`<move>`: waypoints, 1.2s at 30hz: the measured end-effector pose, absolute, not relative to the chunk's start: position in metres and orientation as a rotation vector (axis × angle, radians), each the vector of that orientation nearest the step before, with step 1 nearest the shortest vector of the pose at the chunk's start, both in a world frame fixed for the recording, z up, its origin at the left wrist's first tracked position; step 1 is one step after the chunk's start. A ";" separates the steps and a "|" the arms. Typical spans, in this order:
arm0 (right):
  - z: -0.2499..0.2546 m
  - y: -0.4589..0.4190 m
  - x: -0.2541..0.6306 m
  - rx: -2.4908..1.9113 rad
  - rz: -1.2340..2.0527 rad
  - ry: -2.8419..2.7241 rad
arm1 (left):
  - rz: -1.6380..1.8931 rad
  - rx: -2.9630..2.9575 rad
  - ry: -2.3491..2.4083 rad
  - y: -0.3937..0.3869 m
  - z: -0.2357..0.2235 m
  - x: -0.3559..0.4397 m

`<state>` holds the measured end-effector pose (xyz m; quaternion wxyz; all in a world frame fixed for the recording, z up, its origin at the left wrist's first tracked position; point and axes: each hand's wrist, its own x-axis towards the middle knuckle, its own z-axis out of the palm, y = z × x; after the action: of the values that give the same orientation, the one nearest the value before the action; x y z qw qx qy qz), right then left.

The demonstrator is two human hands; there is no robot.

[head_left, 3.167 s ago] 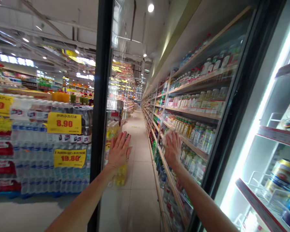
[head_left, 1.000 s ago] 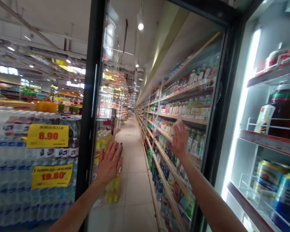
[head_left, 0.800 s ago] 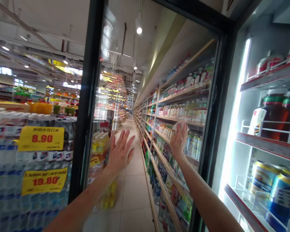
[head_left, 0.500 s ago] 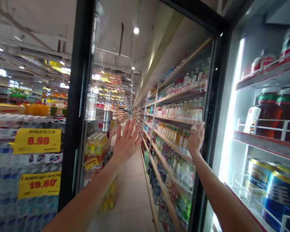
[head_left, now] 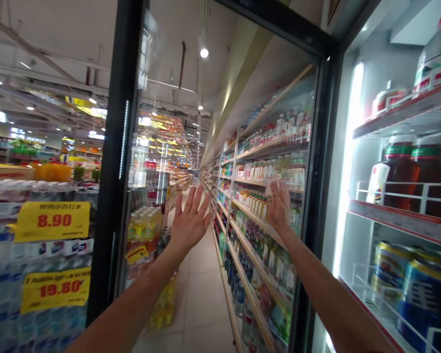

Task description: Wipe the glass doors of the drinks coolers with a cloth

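A black-framed glass door [head_left: 106,206] of a drinks cooler stands open in front of me, and shelves show through or in its pane. My left hand [head_left: 191,220] is spread with fingers apart and appears flat against the glass, holding nothing. To the right, my right hand [head_left: 279,206] is raised at the pane, blurred by motion. A crumpled white cloth [head_left: 270,190] is under its fingers, mostly hidden now but plainer in the earlier frames.
At the right, the lit cooler shelves [head_left: 400,213] hold dark bottles [head_left: 397,169] and cans [head_left: 428,289] behind wire guards. Stacked bottled water [head_left: 3,274] with yellow price signs [head_left: 53,221] stands left of the door frame. Yellow drink bottles [head_left: 145,225] show through the glass.
My right hand with the cloth has gone back and forth across the pane, lately from near the right frame leftward. My left hand has shifted slightly but stays spread. The view has turned right.
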<state>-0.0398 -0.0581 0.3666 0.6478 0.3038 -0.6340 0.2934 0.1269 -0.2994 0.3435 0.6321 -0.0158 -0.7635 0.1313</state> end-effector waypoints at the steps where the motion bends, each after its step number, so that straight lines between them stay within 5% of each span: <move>1: 0.377 -0.043 -0.053 0.523 0.810 -1.431 | 0.303 -0.033 -1.746 -0.299 0.344 0.127; 5: 0.415 -0.035 -0.069 0.188 1.083 -1.371 | 0.297 -0.039 -1.742 -0.299 0.344 0.126; 13: 0.407 -0.136 0.007 1.161 0.233 -1.398 | 0.294 -0.043 -1.737 -0.303 0.344 0.124; 21: 0.444 -0.047 -0.060 0.338 0.934 -1.410 | 0.308 -0.037 -1.710 -0.300 0.343 0.125; 29: 0.423 -0.164 0.021 1.169 0.203 -1.350 | 0.287 -0.041 -1.728 -0.304 0.343 0.126; 36: 0.436 -0.073 -0.039 0.515 0.807 -1.386 | 0.309 -0.038 -1.714 -0.301 0.343 0.127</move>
<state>-0.0395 -0.0732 0.4356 0.6659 0.2282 -0.6138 0.3574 0.1268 -0.3014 0.3429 0.6441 -0.0167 -0.7527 0.1356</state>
